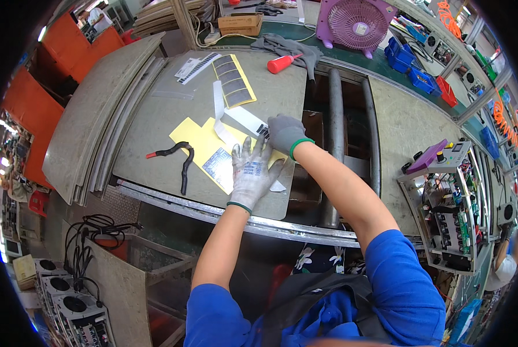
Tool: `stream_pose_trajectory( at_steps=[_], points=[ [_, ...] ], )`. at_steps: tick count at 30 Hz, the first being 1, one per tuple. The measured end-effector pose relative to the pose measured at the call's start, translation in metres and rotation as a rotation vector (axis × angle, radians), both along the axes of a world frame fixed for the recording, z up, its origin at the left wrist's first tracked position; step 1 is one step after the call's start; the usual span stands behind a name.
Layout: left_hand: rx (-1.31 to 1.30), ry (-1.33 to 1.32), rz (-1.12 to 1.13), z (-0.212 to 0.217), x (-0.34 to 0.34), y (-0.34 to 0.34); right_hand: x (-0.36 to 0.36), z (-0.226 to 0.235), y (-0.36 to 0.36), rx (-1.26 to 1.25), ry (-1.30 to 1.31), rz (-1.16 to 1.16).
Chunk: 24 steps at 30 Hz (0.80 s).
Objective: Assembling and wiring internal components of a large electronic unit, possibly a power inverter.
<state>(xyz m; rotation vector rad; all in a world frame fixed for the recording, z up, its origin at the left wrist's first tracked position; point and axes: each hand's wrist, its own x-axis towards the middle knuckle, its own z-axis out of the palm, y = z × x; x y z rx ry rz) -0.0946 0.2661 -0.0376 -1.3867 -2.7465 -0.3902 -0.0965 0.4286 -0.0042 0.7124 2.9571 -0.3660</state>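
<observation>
In the head view, the left hand (pixel 251 172) lies flat with fingers spread over the yellow sheet (pixel 185 130), hiding part of its blue-printed label (pixel 218 164). The right hand (pixel 286 133), curled just beyond it, covers one end of the white strip (pixel 244 119); its fingertips are hidden (the glove's back faces up), so I cannot tell whether it pinches anything. Left of both hands lies a bent black cord (pixel 185 165); beyond them, a red bottle (pixel 281 63).
</observation>
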Motion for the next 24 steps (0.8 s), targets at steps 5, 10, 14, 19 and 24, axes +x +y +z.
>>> stream_pose_trajectory(
  at_steps=[5, 10, 14, 19, 24],
  points=[
    [0.034, 0.037, 0.008, -0.012, -0.003, -0.002, 0.033, 0.001, -0.008, -0.785, 0.533, -0.13],
    [0.211, 0.194, -0.064, -0.033, -0.01, -0.008, 0.216, 0.065, -0.026, -0.542, 0.88, 0.293],
    [0.17, 0.169, -0.043, -0.015, -0.001, -0.005, 0.455, 0.141, -0.03, -0.305, 0.934, -0.004],
    [0.082, 0.251, -0.019, 0.038, 0.098, 0.052, 0.677, 0.175, -0.052, 0.076, 1.729, -0.644],
    [1.039, -0.918, -0.558, 0.064, 0.291, 0.19, 0.719, 0.11, 0.015, -0.783, 2.024, -0.646]
  ],
)
